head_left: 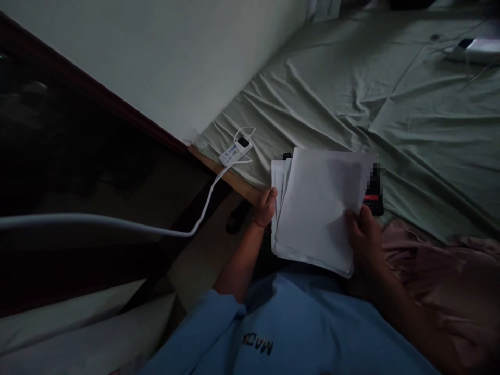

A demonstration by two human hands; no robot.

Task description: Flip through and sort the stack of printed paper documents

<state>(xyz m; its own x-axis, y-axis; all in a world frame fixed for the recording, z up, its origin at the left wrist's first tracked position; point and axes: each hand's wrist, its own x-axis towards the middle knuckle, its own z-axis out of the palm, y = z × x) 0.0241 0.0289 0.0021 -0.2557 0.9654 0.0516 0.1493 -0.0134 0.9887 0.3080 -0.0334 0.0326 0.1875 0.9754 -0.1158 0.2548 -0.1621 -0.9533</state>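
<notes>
A stack of white paper sheets (320, 203) is held up in front of my body, its edges not quite lined up. My left hand (266, 207) grips the left edge, thumb toward me, with a thin band at the wrist. On the lower right side, my right hand (365, 232) is closed on the sheets, its thumb over the top one. The top sheet looks blank apart from shadows. Partly hidden behind the papers, a dark object with a red stripe (373, 197) lies on the bed; part of it is blurred out.
A green bedsheet (410, 104) with folds covers the bed. A white cable (156, 225) runs from the left to a small white device (244, 144) near the bed's wooden edge (234, 179). Brownish cloth (429, 271) lies at right. A pale wall (175, 52) rises behind.
</notes>
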